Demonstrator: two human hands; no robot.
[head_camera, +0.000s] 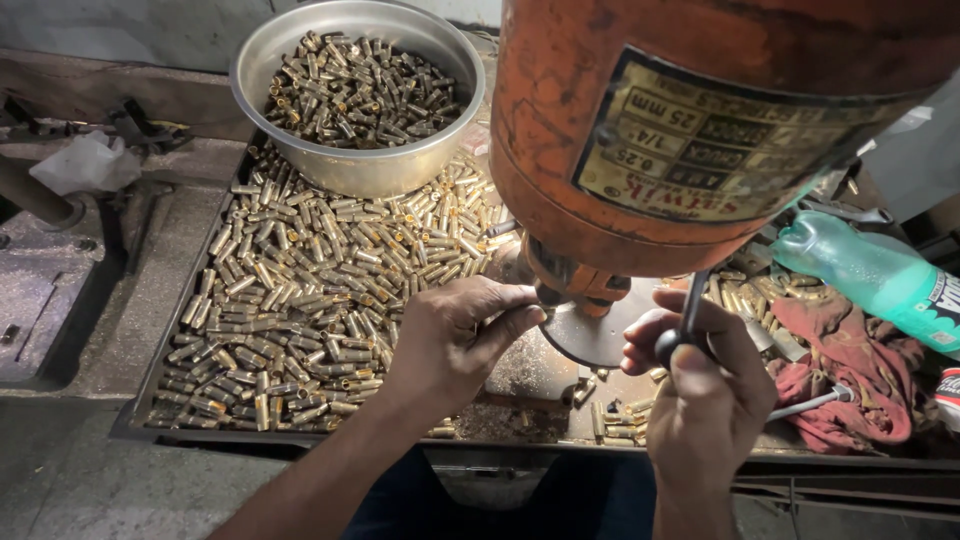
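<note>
1. A dark, grimy metal tray (160, 395) holds a heap of short brass tubes (300, 290); a dented steel bowl (355, 170) holds more.
2. The left hand (450, 340) pinches a small part, too hidden to tell apart, under the orange drill press (640, 130).
3. The right hand (700, 385) has its fingers closed round the black lever knob (668, 345).

The tabletop (95, 330) is grey, rough and dusty. A dark metal plate (35, 300) lies set into it on the left. A crumpled white bag (85, 165) sits near the back. Behind it runs a pale, stained wall (120, 30). The floor (80, 490) below is grey concrete. The light is dim and warm, brightest in the middle.
</note>
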